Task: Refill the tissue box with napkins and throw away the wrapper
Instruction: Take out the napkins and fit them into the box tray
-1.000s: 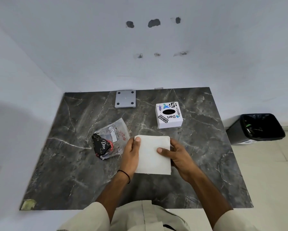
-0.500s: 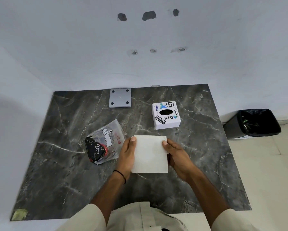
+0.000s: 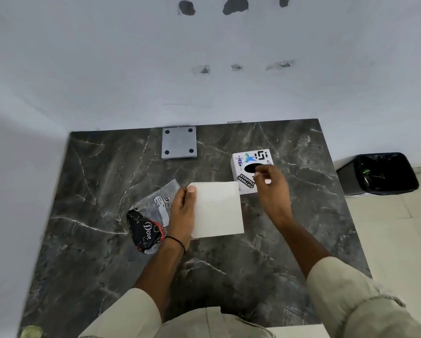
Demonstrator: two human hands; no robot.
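A white stack of napkins [image 3: 218, 211] lies flat in the middle of the dark marble table [image 3: 94, 186]. My left hand [image 3: 183, 213] holds its left edge, thumb on top. My right hand [image 3: 271, 185] is off the stack and hovers over the white tissue box [image 3: 246, 167], fingers curled near its black oval opening; whether they touch the box I cannot tell. The crumpled clear and black wrapper [image 3: 148, 220] lies on the table just left of my left hand.
A grey square plate [image 3: 179, 145] with four holes sits at the back of the table by the wall. A black bin [image 3: 381, 173] with a dark liner stands on the floor to the right of the table.
My right hand let go of the napkin stack's right edge and moved up and right to the tissue box. The left hand stays on the stack.
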